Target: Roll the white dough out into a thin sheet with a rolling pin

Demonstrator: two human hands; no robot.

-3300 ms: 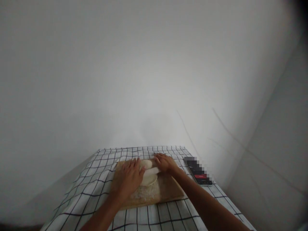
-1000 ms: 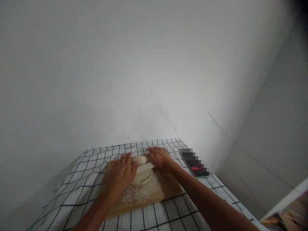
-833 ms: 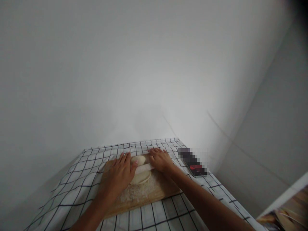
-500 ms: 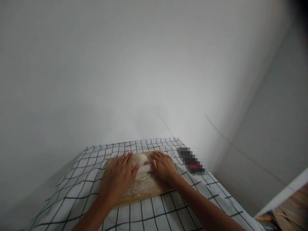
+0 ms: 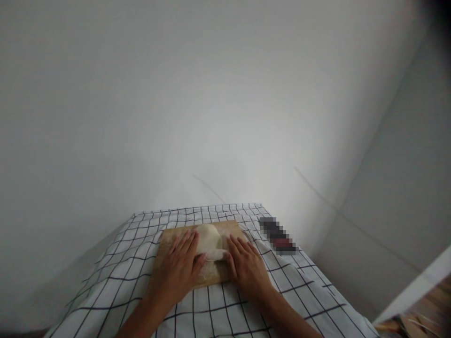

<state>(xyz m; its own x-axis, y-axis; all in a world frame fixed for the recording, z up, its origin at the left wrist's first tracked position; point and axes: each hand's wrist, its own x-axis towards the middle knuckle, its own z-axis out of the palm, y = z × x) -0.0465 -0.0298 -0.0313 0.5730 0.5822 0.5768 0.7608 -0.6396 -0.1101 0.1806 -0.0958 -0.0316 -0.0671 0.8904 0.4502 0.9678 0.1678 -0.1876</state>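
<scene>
A pale rolling pin lies crosswise over the near part of a flattened piece of dough. Both are on a wooden board. My left hand rests on the pin's left end, fingers stretched forward and thumb pointing inward. On the right end lies my right hand, its fingers also extended and flat. Only the middle of the pin shows; my palms cover its ends. The dough's far edge is rounded and reaches beyond the pin.
A white tablecloth with a dark grid covers the table. To the right of the board lies a dark, pixelated object, too blurred to name. A plain wall rises directly behind the table.
Both hands and the rolling pin have come nearer to me, the right hand most clearly. More of the dough shows beyond the pin. The view has shifted slightly.
</scene>
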